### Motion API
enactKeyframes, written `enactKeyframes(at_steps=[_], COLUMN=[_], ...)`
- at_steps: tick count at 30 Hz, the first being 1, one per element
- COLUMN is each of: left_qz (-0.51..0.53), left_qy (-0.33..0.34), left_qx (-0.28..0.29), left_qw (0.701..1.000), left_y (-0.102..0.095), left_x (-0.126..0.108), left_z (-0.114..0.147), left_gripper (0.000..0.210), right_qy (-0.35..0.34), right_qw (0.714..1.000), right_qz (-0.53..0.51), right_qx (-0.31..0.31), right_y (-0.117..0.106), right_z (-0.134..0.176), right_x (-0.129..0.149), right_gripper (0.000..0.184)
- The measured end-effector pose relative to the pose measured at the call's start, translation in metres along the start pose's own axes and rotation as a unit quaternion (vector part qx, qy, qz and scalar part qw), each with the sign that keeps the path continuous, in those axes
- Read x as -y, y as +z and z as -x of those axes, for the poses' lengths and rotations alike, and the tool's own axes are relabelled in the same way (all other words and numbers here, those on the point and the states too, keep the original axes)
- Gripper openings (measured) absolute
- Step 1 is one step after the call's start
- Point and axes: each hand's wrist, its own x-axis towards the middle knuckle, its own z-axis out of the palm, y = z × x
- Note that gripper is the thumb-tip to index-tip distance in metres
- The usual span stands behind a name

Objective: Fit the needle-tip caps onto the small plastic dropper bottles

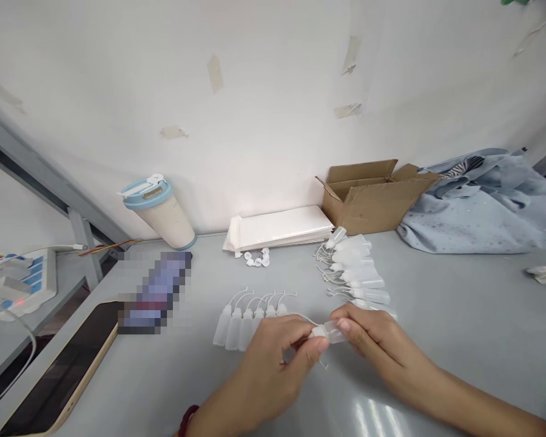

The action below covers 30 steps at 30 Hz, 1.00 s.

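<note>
Between my two hands a small translucent squeeze bottle (334, 331) lies nearly level above the table. My left hand (279, 355) is closed, thumb and fingers pinching the white cap (318, 331) end. Around the bottle's body my right hand (377, 337) is closed. A thin tether sticks out near the cap. Beyond my left hand stands a row of several similar bottles (233, 328) with thin curved tethers, partly covered by that hand. More such bottles (361, 276) lie in a pile past my right hand, their tethers pointing left.
Several small white caps (257, 260) lie by a stack of white packets (279, 227). An open cardboard box (377, 203) and a light-blue cloth (486, 209) stand along the wall. At left are a tumbler (164, 215), a phone (66, 367), a blurred-out item (157, 297) and a power strip (34, 279).
</note>
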Motion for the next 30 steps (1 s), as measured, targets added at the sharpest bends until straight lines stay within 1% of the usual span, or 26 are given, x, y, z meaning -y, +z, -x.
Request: enactKeyframes(at_steps=[1, 3, 5, 7, 9, 12, 14, 16, 19, 23, 28, 30], left_qz=[-0.033, -0.066, -0.060, -0.033, 0.011, 0.089, 0.122, 0.128, 0.095, -0.003, -0.080, -0.098], left_qy=[0.030, 0.076, 0.079, 0.045, -0.001, -0.061, -0.084, -0.083, -0.054, 0.011, 0.086, 0.114], left_qx=[-0.016, -0.043, -0.048, -0.032, -0.009, 0.011, 0.018, 0.023, 0.022, 0.009, -0.040, -0.045], left_qw=[0.999, 0.994, 0.994, 0.998, 1.000, 0.994, 0.989, 0.988, 0.994, 1.000, 0.992, 0.988], left_y=[0.001, 0.003, 0.002, 0.001, -0.001, -0.002, -0.001, -0.001, -0.002, -0.002, 0.000, 0.002], left_x=[0.001, 0.004, 0.004, 0.002, -0.002, -0.005, -0.005, -0.004, -0.004, -0.006, -0.003, 0.000], left_z=[0.000, 0.001, 0.001, 0.000, -0.001, -0.001, -0.001, -0.001, -0.001, 0.001, 0.002, 0.002], left_gripper=[0.035, 0.028, 0.023, 0.028, 0.036, 0.042, 0.042, 0.042, 0.040, 0.038, 0.032, 0.031], right_qy=[0.017, 0.040, 0.045, 0.026, -0.010, -0.062, -0.079, -0.070, -0.021, 0.042, 0.107, 0.127], right_qw=[1.000, 0.999, 0.998, 0.999, 1.000, 0.998, 0.996, 0.997, 1.000, 0.997, 0.984, 0.977], right_qz=[-0.009, -0.025, -0.033, -0.024, -0.004, 0.021, 0.026, 0.021, 0.005, -0.048, -0.128, -0.159], right_qx=[0.004, 0.010, 0.010, 0.004, -0.009, -0.020, -0.019, -0.011, 0.012, 0.039, 0.059, 0.060], right_y=[0.000, 0.000, -0.001, -0.003, -0.003, -0.003, -0.002, -0.001, -0.002, -0.002, -0.001, -0.001], right_z=[-0.001, -0.001, -0.001, 0.000, 0.001, 0.003, 0.003, 0.004, 0.003, 0.001, -0.001, -0.002], right_x=[0.000, 0.001, 0.002, 0.003, 0.002, 0.000, -0.001, -0.001, 0.002, 0.003, 0.001, 0.000], right_gripper=[0.036, 0.039, 0.039, 0.036, 0.030, 0.023, 0.022, 0.024, 0.031, 0.039, 0.045, 0.047])
